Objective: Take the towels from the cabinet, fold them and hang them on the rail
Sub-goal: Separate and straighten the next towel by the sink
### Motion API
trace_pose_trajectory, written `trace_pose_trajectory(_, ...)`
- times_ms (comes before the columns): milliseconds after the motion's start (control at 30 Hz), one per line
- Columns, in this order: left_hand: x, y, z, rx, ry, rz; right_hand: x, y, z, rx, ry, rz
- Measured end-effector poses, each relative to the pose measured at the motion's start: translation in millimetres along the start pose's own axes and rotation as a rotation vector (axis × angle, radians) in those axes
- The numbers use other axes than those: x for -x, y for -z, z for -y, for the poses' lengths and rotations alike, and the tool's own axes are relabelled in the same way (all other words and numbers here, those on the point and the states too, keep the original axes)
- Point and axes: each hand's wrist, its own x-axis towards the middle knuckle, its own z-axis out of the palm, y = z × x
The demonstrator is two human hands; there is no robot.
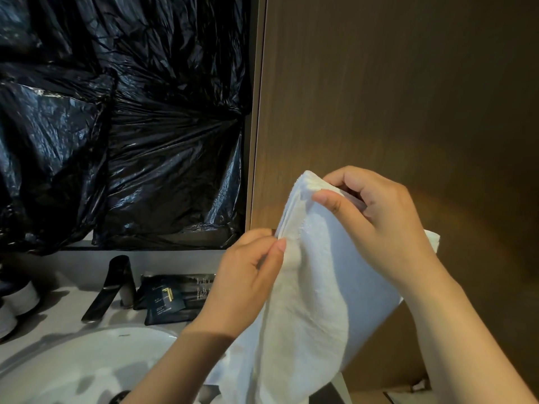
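Note:
A white towel [315,287] hangs folded lengthwise in front of me, its lower part drooping over the basin's right side. My right hand [376,217] pinches the towel's top corner between thumb and curled fingers. Lower and to the left, my left hand [248,275] pinches the towel's left edge between thumb and forefinger. No rail shows in this view.
A brown wooden panel [393,97] fills the right side, close behind the towel. Black plastic sheeting [125,126] covers the wall at left. Below it are a white basin [73,363], a black tap [108,290], dark toiletry packets [166,298] and white cups [17,301].

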Motion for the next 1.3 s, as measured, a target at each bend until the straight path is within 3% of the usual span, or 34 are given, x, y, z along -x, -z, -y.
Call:
trace_pose_trajectory(167, -3, 1, 9, 0.173, 0.035, -0.019, -3, -1, 0, 0.017, -0.009, 0.005)
trace_pose_trajectory(300, -3, 1, 13, 0.167, -0.010, -0.050, -6, 3, -1, 0.056, -0.021, -0.041)
trace_pose_trajectory(633, 16, -7, 35, -0.008, -0.001, 0.220, -16, 10, 1, 0.116, -0.010, -0.099)
trace_pose_trajectory(933, 29, -10, 59, -0.111, 0.016, 0.194, -12, 10, -3, 0.153, -0.069, -0.092)
trace_pose_trajectory(1167, 22, 19, 57, -0.132, -0.013, 0.115, 2, 10, -23, 0.071, -0.229, -0.143)
trace_pose_trajectory(1300, 4, 45, 58, -0.100, 0.057, 0.357, 31, -2, -49, 0.012, -0.383, -0.203)
